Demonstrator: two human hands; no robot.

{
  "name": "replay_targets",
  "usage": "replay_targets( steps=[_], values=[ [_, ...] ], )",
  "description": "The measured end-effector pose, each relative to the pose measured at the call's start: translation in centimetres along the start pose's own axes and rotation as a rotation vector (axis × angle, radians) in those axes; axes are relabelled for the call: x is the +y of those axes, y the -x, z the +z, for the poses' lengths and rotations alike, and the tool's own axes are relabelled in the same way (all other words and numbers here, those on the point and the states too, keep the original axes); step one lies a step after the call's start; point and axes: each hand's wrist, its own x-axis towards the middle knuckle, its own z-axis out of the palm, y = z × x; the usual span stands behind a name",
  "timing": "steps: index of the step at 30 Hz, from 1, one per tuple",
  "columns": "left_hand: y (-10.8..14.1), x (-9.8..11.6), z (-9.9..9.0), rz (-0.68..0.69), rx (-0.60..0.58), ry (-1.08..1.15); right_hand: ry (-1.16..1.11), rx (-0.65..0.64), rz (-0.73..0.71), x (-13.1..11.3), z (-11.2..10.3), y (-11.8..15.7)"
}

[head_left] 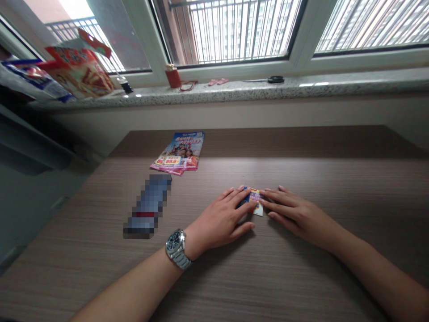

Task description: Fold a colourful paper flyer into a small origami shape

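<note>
The landmark is the stack of flyers (182, 152), lying toward the far side of the wooden table (284, 277). The small printed paper (257, 208), blue, yellow, purple and white, lies flat on the tabletop, nearer the person than the flyers and to their right.

The left hand (223, 221) is palm down, also nearer and to the right of the flyers. Its fingers are extended with narrow gaps, their tips over the paper's left part, while the thumb stands wide of them, below the paper. The right hand (303, 217) is farther right of the flyers, its fingers stretched toward the paper with small gaps between them and the foremost tips at its right edge. Neither hand is closed around anything. A metal wristwatch (175, 243) circles the left wrist.

Just nearer than the flyers lies a pixelated dark-blue object (149, 203); what it is cannot be told. Beyond the flyers runs the speckled windowsill (234, 91). On it, beyond and left of them, are a red food packet (80, 74) and a small dark bottle (125, 85); a red container (173, 77) stands beyond them and slightly left. Pink pieces (217, 82) and black-handled scissors (275, 80) lie beyond and right of them.
</note>
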Motion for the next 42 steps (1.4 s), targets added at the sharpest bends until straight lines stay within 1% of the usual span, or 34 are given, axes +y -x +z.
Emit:
replay_targets(
  steps=[5,18,25,33,38,42],
  values=[
    [0.0,-0.1,0.0,0.002,0.007,0.007,0.016,-0.059,-0.016,0.3,-0.1,0.2],
    [0.1,-0.2,0.3,-0.006,0.018,0.014,-0.015,-0.112,-0.063,-0.1,-0.9,0.5],
    [0.1,-0.1,0.2,-0.007,0.011,0.020,-0.021,-0.176,-0.070,-0.1,-1.4,0.7],
    [0.1,-0.3,0.2,0.001,0.012,0.019,-0.018,-0.173,-0.096,-0.1,-1.5,0.5],
    [0.0,-0.1,0.1,0.006,0.001,0.016,-0.019,-0.126,-0.094,-0.2,-1.4,0.6],
    [0.0,-0.1,0.1,0.005,0.019,0.016,-0.024,-0.099,-0.081,-0.1,-1.1,0.6]
  ],
)
